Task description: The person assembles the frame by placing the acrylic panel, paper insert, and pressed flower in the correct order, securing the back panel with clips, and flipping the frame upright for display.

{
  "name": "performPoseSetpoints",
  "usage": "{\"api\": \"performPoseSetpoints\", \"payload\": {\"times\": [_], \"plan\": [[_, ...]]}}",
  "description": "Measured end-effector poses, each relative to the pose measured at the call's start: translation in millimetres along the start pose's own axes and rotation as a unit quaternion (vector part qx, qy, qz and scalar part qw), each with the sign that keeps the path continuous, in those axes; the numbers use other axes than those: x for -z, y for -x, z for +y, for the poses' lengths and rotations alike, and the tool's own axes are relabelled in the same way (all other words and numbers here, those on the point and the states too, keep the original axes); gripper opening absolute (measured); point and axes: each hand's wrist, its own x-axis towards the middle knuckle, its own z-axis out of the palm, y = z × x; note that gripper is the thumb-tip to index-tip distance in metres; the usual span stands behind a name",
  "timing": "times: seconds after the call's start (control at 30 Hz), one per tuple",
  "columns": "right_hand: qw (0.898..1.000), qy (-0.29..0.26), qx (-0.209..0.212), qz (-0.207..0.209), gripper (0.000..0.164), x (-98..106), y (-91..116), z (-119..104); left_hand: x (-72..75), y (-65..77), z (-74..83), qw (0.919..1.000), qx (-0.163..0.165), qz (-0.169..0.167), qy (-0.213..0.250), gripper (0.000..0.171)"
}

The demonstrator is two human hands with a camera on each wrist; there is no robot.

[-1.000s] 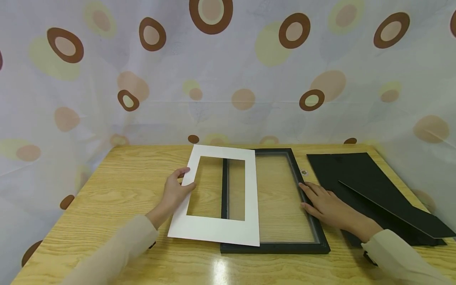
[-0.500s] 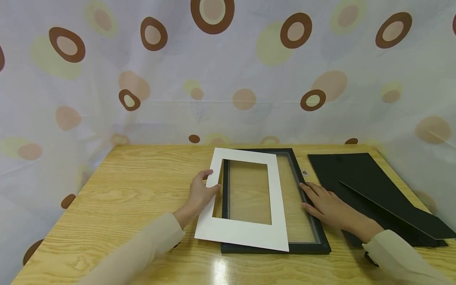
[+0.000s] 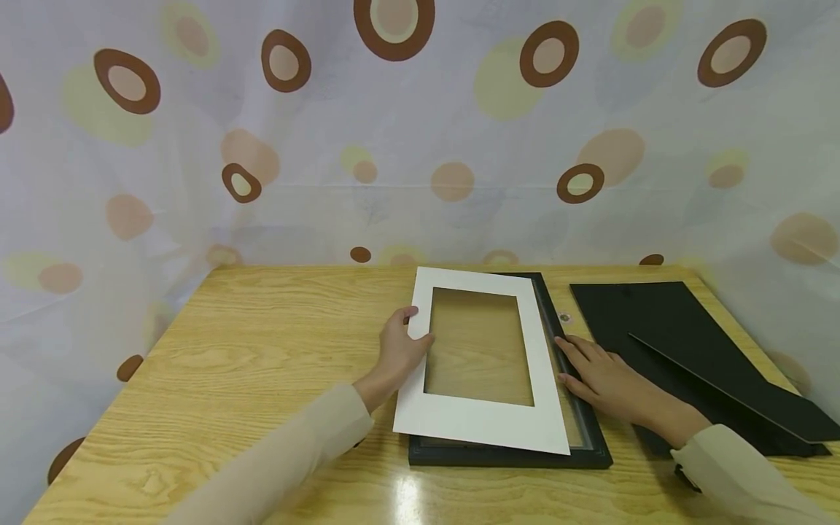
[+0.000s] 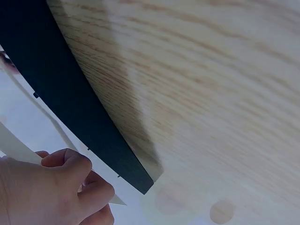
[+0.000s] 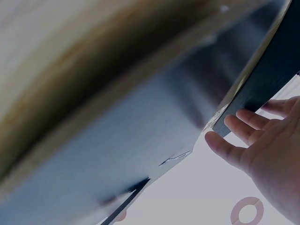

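Observation:
My left hand (image 3: 399, 356) pinches the left border of a white picture mat (image 3: 482, 423) with a rectangular opening. The mat lies tilted over a black picture frame (image 3: 512, 456), covering most of it, with its lower left corner jutting past the frame's left side. Glass or a clear sheet shows inside the frame. On the frame's right side rests my right hand (image 3: 613, 383), its fingers extended against the rail. In the left wrist view, thumb and fingers of the left hand (image 4: 56, 185) grip the mat's edge above the frame's side (image 4: 79, 89). The right wrist view shows fingertips (image 5: 218, 140) at the frame's outer side.
Right of the frame lies a black backing board (image 3: 630, 302) with a flap (image 3: 728, 390) standing at an angle. A small round sticker-like item (image 3: 564, 318) is on the wooden table (image 3: 262, 328) between them. Behind hangs a patterned curtain (image 3: 394, 131).
My left hand has carried the mat to the right, from partly beside the frame to mostly over it. The right hand has stayed on the frame's right side.

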Motion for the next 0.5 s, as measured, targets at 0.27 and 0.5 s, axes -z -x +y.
{"api": "performPoseSetpoints", "payload": {"times": [0.27, 0.5], "plan": [[1.000, -0.001, -0.001, 0.000, 0.059, 0, 0, 0, -10.8, -2.3, 1.8, 0.9998, -0.003, 0.015, -0.010, 0.051], [1.000, 0.000, 0.008, 0.010, 0.057, 0, 0, 1, -15.8, -1.8, 2.3, 0.9995, -0.010, 0.011, -0.029, 0.052]]}}
